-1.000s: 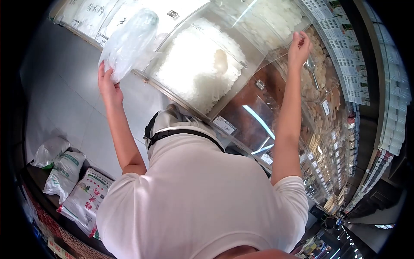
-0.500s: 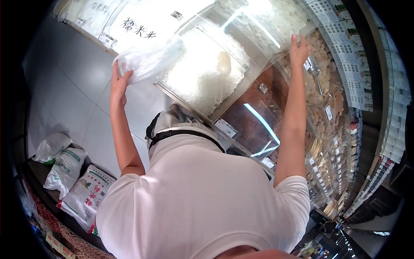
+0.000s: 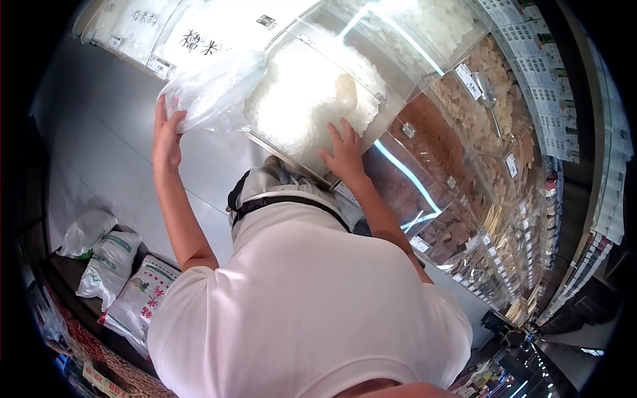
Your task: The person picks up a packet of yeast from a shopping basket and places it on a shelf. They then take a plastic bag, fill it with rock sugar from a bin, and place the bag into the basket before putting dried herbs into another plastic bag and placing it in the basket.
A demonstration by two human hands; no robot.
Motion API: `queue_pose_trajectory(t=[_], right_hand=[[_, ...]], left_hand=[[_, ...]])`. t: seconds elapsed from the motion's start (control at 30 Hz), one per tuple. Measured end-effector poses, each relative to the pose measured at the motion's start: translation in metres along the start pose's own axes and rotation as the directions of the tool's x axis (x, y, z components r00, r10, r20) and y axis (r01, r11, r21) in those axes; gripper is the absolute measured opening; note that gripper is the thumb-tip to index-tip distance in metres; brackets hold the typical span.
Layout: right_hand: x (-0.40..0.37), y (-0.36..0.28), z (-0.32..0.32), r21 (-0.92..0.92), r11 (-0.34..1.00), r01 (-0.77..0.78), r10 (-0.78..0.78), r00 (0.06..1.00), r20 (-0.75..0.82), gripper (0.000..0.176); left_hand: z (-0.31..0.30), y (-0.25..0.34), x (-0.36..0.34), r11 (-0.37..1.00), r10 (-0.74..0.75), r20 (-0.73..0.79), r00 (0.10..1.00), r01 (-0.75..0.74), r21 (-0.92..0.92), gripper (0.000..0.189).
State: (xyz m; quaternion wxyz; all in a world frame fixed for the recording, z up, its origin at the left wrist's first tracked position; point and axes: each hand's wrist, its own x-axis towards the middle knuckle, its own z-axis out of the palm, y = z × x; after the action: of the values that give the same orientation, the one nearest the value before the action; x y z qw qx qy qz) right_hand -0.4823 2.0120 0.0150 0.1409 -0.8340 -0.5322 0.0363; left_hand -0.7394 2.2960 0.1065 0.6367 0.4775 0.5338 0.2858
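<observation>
My left hand has its fingers and thumb closed on a thin clear plastic bag, which spreads out toward the left side of a bin. Heaped in that bin are white, crystal-like lumps that look like rock sugar. A pale, rounded object lies on the heap near its right side. My right hand reaches over the bin's near right corner, fingers spread and holding nothing, a short way below the pale object.
Lidded clear bins of brown powder and tan pieces stand to the right, a metal scoop among the tan pieces. White bins with handwritten labels are at upper left. Filled sacks lie at lower left.
My right hand has left the clear lid at the upper right and come down and left over the white lumps, fingers spreading. My left hand has shifted slightly left with the bag.
</observation>
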Motion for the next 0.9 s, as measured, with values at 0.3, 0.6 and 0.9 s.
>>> queue_pose_trajectory(t=[0.3,0.6,0.9], right_hand=[[0.022,0.014,-0.009,0.288,0.861,-0.419,0.375,0.906,0.199,0.069],[-0.013,0.015,-0.072,0.828,0.158,-0.538,0.394,0.803,0.446,0.058],[-0.002,0.023,-0.077,0.782,-0.097,-0.616,0.399,0.695,0.597,0.034]], left_hand=[[0.003,-0.004,0.005,0.999,0.033,0.054,0.998,-0.032,-0.012,0.08],[-0.001,-0.013,0.001,0.999,0.032,0.073,0.997,-0.031,-0.01,0.081],[0.003,-0.009,-0.004,1.0,0.018,0.086,0.996,-0.017,-0.009,0.082]])
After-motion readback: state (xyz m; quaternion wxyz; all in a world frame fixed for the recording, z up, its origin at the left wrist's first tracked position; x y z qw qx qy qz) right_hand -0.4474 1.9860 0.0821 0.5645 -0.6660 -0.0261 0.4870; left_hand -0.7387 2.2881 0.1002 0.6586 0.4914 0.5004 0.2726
